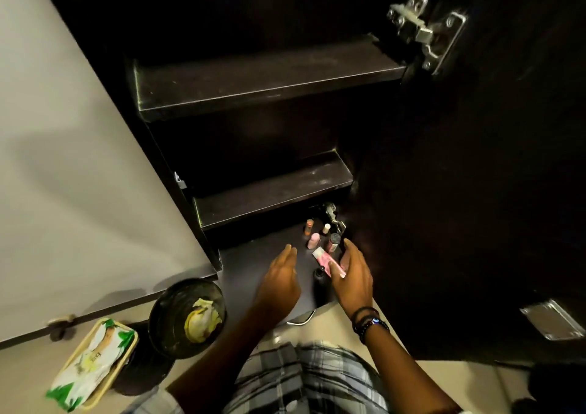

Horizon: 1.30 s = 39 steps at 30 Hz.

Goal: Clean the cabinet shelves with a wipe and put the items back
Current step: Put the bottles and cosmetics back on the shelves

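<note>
While person kneels at open cabinet [253,147], wipes pack [92,369] lies on floor nearest left, beside bin [165,318] holding crumpled used wipe [201,318]. Left hand [280,279] flat, fingers together, empty, over bottom shelf [253,261]. Right hand [352,274] pinching pink tube [326,261]. Dark bottle [319,277] between hands. Beyond: small bottles [317,236] clustered near lower hinge [333,215]. Upper shelves [269,77] bare.

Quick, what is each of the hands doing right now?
Left hand: open, holding nothing.
Right hand: closed on a pink tube.
</note>
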{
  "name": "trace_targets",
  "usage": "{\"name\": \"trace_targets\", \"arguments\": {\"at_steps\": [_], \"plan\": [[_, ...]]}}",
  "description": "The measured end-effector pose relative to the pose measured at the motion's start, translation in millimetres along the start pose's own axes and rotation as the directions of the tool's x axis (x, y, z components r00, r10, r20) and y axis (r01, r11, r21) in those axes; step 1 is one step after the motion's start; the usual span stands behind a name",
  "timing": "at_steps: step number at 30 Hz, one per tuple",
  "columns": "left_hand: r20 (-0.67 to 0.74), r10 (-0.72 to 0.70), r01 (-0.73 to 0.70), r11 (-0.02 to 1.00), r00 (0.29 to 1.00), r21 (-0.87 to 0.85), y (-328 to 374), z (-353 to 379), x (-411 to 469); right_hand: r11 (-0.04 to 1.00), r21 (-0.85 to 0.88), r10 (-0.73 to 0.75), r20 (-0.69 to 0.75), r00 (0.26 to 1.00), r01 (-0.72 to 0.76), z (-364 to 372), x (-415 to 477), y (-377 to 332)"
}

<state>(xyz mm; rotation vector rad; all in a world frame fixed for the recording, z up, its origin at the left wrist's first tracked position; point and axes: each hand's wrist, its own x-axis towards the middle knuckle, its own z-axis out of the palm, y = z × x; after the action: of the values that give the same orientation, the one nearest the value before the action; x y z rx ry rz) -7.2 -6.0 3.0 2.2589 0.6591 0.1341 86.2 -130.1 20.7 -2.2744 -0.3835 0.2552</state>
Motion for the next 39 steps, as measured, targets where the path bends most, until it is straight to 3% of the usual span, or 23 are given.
{"name": "trace_targets", "arguments": {"at_steps": [3, 10, 21, 27, 32, 36, 39], "plan": [[0.050, -0.076, 0.076, 0.997, 0.996, -0.009, -7, 16, 5, 0.995, -0.099, 0.028, -0.009, 1.000, -0.028, -2, 6, 17], [0.164, -0.056, 0.049, 0.998, 0.985, 0.046, -10, 40, 28, 0.963, -0.268, -0.010, 0.049, 0.999, 0.023, -8, 28, 38], [0.250, -0.167, 0.165, 0.986, 0.954, 0.031, -6, 97, 60, 0.830, -0.519, 0.029, 0.410, 0.912, 0.206, -5, 68, 69], [0.143, -0.218, 0.212, 0.976, 0.965, 0.058, -10, 123, 71, 0.759, -0.568, -0.031, 0.458, 0.888, 0.319, 10, 82, 88], [0.117, -0.195, 0.185, 0.979, 0.974, 0.089, -4, 111, 73, 0.802, -0.502, -0.096, 0.426, 0.899, 0.324, 0, 85, 82], [0.038, -0.179, 0.179, 0.984, 0.983, 0.007, 7, 66, 64, 0.915, -0.265, -0.198, 0.361, 0.911, 0.304, -27, 86, 56], [-0.028, -0.161, 0.160, 0.986, 0.987, -0.037, 17, 20, 45, 0.942, -0.071, -0.293, 0.293, 0.910, 0.327, -42, 83, 25]]}}
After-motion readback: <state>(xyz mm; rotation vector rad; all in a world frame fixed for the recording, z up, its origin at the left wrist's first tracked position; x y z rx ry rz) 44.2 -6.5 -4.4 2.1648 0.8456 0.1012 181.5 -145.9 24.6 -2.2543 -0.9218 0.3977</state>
